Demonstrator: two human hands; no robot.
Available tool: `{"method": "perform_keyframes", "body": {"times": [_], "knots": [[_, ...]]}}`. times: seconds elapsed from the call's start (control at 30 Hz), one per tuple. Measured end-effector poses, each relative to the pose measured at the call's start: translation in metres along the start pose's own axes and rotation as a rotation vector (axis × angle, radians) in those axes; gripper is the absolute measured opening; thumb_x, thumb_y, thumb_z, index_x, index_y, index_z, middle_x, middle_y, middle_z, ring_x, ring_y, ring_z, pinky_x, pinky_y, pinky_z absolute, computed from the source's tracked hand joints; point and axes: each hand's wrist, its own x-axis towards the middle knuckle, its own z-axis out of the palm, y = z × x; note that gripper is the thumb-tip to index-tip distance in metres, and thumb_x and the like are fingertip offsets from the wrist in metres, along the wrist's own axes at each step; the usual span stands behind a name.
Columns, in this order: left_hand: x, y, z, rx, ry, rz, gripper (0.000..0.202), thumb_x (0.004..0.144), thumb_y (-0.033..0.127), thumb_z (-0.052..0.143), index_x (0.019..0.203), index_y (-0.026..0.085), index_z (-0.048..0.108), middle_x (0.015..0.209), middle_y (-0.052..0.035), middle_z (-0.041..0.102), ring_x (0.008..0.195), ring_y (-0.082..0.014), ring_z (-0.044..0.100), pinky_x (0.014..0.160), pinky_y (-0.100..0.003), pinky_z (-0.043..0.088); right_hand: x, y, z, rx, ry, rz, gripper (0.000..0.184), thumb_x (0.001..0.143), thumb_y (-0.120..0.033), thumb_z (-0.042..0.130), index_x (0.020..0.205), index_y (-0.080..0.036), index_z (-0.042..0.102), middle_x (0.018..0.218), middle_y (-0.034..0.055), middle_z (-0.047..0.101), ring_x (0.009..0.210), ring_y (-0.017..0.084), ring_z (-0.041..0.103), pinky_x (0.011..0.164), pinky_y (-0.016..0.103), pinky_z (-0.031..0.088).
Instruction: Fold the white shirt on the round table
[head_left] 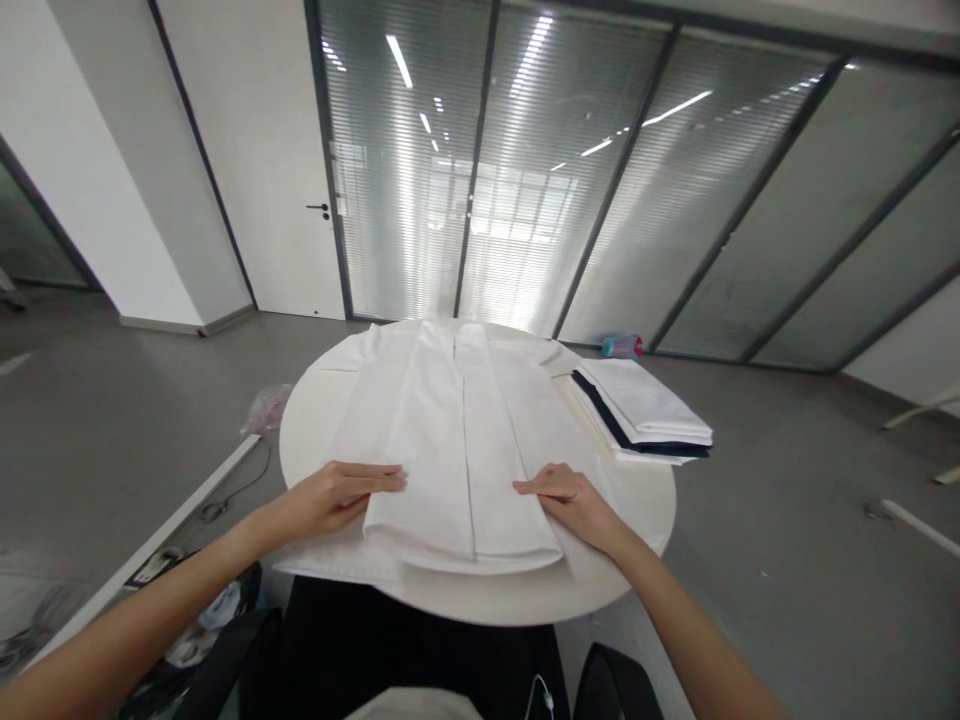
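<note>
A white long garment (pixel 439 430) lies spread on the round white table (pixel 600 595), sleeves toward the far side. Its two front panels are folded and meet along a narrow line down the middle. At the near left, my left hand (pixel 349 490) holds the outer edge of the left panel, fingers straight and close together on the cloth. Opposite it, my right hand (pixel 566 495) pinches the right panel's outer edge between thumb and fingers. Parts of the fingers are hidden, some by cloth. The lower layer of the garment reaches past the near left table edge.
A stack of folded white and dark cloth (pixel 641 405) sits at the table's right edge. On the floor are a blue and red cylindrical object (pixel 622 346), a clear plastic bag (pixel 268 408), a white strip (pixel 180 525) and cables. A glass partition stands behind.
</note>
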Motion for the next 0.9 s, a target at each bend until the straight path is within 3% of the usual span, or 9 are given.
{"method": "perform_keyframes", "body": {"times": [0.17, 0.23, 0.3, 0.33, 0.4, 0.47, 0.53, 0.73, 0.9], "knots": [[-0.007, 0.007, 0.003, -0.014, -0.078, -0.035, 0.034, 0.1, 0.022, 0.048, 0.128, 0.021, 0.066, 0.125, -0.0096, 0.07, 0.125, -0.0202, 0.061, 0.107, -0.037, 0.048, 0.004, -0.014, -0.001, 0.121, -0.056, 0.116, 0.027, 0.095, -0.03, 0.054, 0.106, -0.023, 0.078, 0.095, 0.0079, 0.075, 0.087, 0.019, 0.067, 0.08, 0.034, 0.052], [-0.007, 0.009, 0.005, -0.002, -0.05, -0.078, 0.03, 0.1, 0.027, 0.046, 0.113, 0.021, 0.072, 0.108, -0.0088, 0.075, 0.113, -0.0207, 0.066, 0.104, -0.038, 0.048, 0.006, -0.015, -0.002, 0.179, -0.057, 0.194, 0.028, 0.092, -0.034, 0.055, 0.099, -0.021, 0.08, 0.092, 0.0075, 0.074, 0.083, 0.02, 0.067, 0.076, 0.032, 0.051], [-0.004, 0.009, 0.008, -0.008, 0.035, -0.222, 0.04, 0.1, 0.038, 0.044, 0.08, 0.019, 0.072, 0.075, -0.0056, 0.072, 0.081, -0.019, 0.069, 0.086, -0.033, 0.053, 0.008, -0.014, -0.001, 0.216, -0.039, 0.286, 0.031, 0.09, -0.041, 0.057, 0.085, -0.019, 0.079, 0.082, 0.0056, 0.073, 0.076, 0.02, 0.065, 0.069, 0.03, 0.049], [-0.002, 0.008, 0.009, -0.032, 0.084, -0.33, 0.049, 0.099, 0.046, 0.044, 0.064, 0.018, 0.064, 0.059, -0.0027, 0.063, 0.063, -0.0163, 0.062, 0.071, -0.029, 0.052, 0.01, -0.012, 0.0, 0.221, -0.024, 0.333, 0.034, 0.089, -0.044, 0.057, 0.077, -0.019, 0.076, 0.075, 0.0043, 0.071, 0.072, 0.019, 0.063, 0.066, 0.03, 0.048], [0.005, 0.004, 0.011, -0.127, 0.163, -0.546, 0.061, 0.094, 0.06, 0.043, 0.048, 0.019, 0.043, 0.044, 0.0028, 0.039, 0.044, -0.0108, 0.039, 0.048, -0.024, 0.036, 0.015, -0.01, 0.004, 0.209, 0.018, 0.407, 0.041, 0.087, -0.049, 0.056, 0.066, -0.018, 0.069, 0.063, 0.0017, 0.065, 0.063, 0.017, 0.058, 0.062, 0.028, 0.044], [0.014, -0.001, 0.013, -0.234, 0.207, -0.689, 0.063, 0.087, 0.07, 0.042, 0.048, 0.021, 0.035, 0.044, 0.005, 0.028, 0.043, -0.0086, 0.026, 0.044, -0.024, 0.021, 0.023, -0.009, 0.01, 0.188, 0.061, 0.47, 0.043, 0.089, -0.05, 0.052, 0.062, -0.017, 0.063, 0.056, 0.0002, 0.059, 0.058, 0.016, 0.054, 0.06, 0.027, 0.041], [0.024, -0.008, 0.013, -0.287, 0.243, -0.759, 0.063, 0.082, 0.075, 0.043, 0.05, 0.021, 0.036, 0.045, 0.005, 0.028, 0.044, -0.0084, 0.025, 0.045, -0.024, 0.017, 0.031, -0.008, 0.017, 0.133, 0.096, 0.539, 0.041, 0.09, -0.046, 0.048, 0.063, -0.018, 0.06, 0.052, -0.0004, 0.055, 0.053, 0.015, 0.052, 0.057, 0.026, 0.038], [0.049, -0.023, 0.015, -0.258, 0.361, -0.779, 0.059, 0.079, 0.073, 0.045, 0.053, 0.021, 0.042, 0.046, 0.0026, 0.039, 0.046, -0.0113, 0.035, 0.048, -0.024, 0.023, 0.049, -0.008, 0.029, -0.2, 0.154, 0.647, 0.032, 0.09, -0.034, 0.05, 0.066, -0.019, 0.063, 0.07, 0.0071, 0.068, 0.066, 0.019, 0.061, 0.059, 0.027, 0.036], [0.059, -0.028, 0.017, -0.208, 0.351, -0.795, 0.051, 0.084, 0.067, 0.041, 0.062, 0.021, 0.046, 0.049, 0.0022, 0.046, 0.048, -0.0147, 0.044, 0.049, -0.025, 0.028, 0.045, -0.009, 0.029, -0.05, 0.222, 0.737, 0.023, 0.09, -0.034, 0.053, 0.078, -0.019, 0.065, 0.065, 0.0024, 0.068, 0.055, 0.015, 0.062, 0.057, 0.025, 0.04]]}}
